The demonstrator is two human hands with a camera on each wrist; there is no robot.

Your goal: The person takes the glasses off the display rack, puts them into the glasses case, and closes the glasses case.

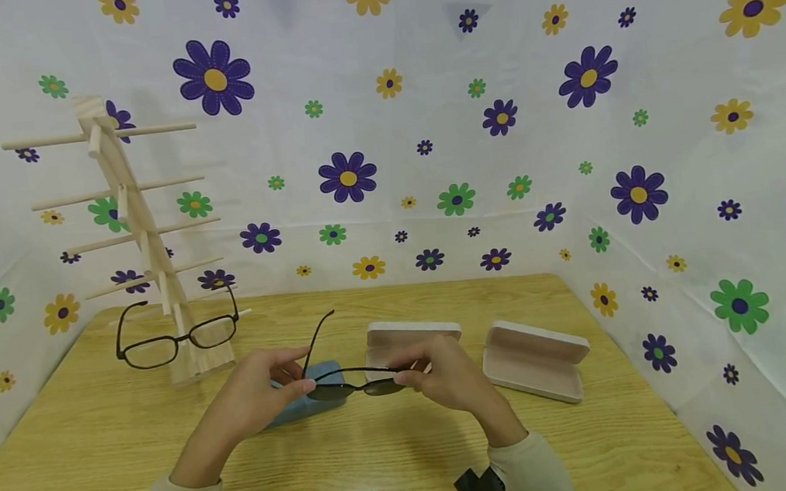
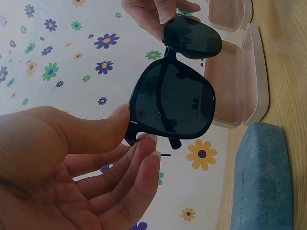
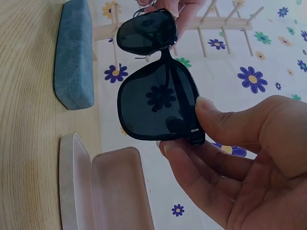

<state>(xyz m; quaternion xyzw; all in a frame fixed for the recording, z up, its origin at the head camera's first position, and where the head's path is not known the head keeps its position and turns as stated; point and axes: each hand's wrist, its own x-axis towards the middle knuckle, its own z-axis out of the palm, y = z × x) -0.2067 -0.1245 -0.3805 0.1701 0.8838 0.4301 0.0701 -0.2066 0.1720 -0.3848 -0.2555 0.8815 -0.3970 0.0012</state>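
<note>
Both hands hold a pair of black sunglasses [image 1: 332, 393] with dark lenses above the table, one at each end of the front. My left hand [image 1: 255, 394] pinches the left hinge corner between thumb and fingers. At the other end, the right hand [image 1: 449, 373] pinches the right corner in the same way. The left temple stands unfolded, pointing away; the other temple lies folded across behind the lenses. A closed blue glasses case [image 2: 264, 177] lies on the table, partly hidden by the left hand in the head view.
Two open beige glasses cases [image 1: 414, 327] [image 1: 536, 354] lie behind and to the right. At the left stands a wooden rack [image 1: 147, 243] with several pegs; black-framed eyeglasses [image 1: 182, 339] hang low on it. A flower-patterned cloth [image 1: 354, 116] borders the wooden table [image 1: 356, 467].
</note>
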